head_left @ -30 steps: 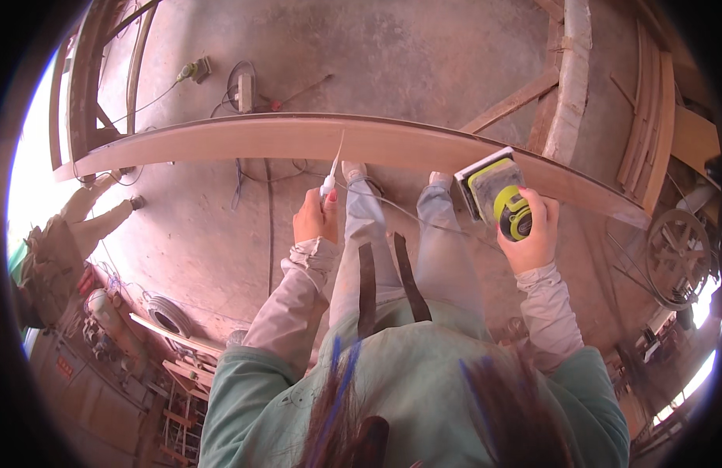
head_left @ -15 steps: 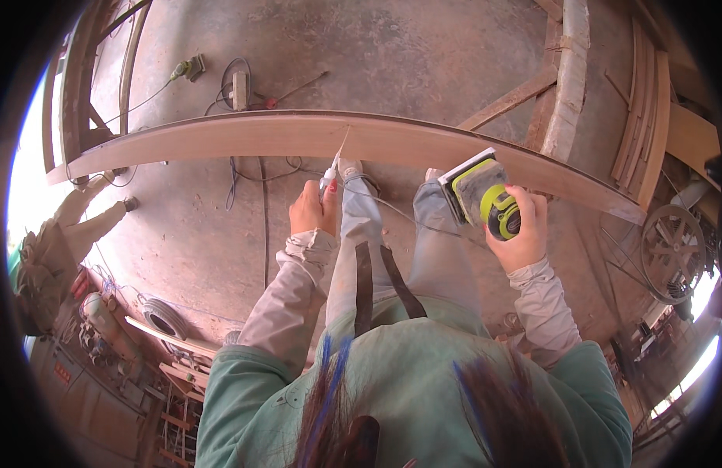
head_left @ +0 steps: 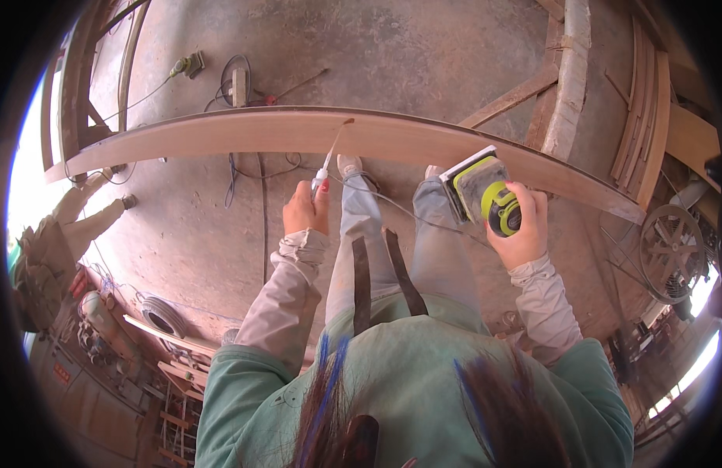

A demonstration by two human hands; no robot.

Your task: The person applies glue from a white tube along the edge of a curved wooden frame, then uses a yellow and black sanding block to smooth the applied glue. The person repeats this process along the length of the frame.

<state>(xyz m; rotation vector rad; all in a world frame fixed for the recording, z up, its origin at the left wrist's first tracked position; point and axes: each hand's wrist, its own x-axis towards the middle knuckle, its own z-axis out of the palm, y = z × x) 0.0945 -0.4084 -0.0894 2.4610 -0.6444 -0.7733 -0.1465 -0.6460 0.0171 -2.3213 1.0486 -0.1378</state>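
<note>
A long pale wooden board stretches across in front of me. My left hand is closed around a small white glue bottle with a long thin nozzle. The nozzle points up at the board, its tip close below a small dark wet-looking spot near the top edge; whether it touches cannot be made out. On the right, my right hand grips a green and black electric sander. Its white-edged flat pad is tilted up to the left, overlapping the board's lower edge in view.
Beyond the board, another green sander and a power strip with cables lie on the concrete floor. A wooden frame stands at the far right, near a spoked wheel. Another person is bent over at the left.
My left hand has drawn back slightly left and toward me with the glue bottle. A dark spot now shows on the board. My right hand and the sander are nearly still.
</note>
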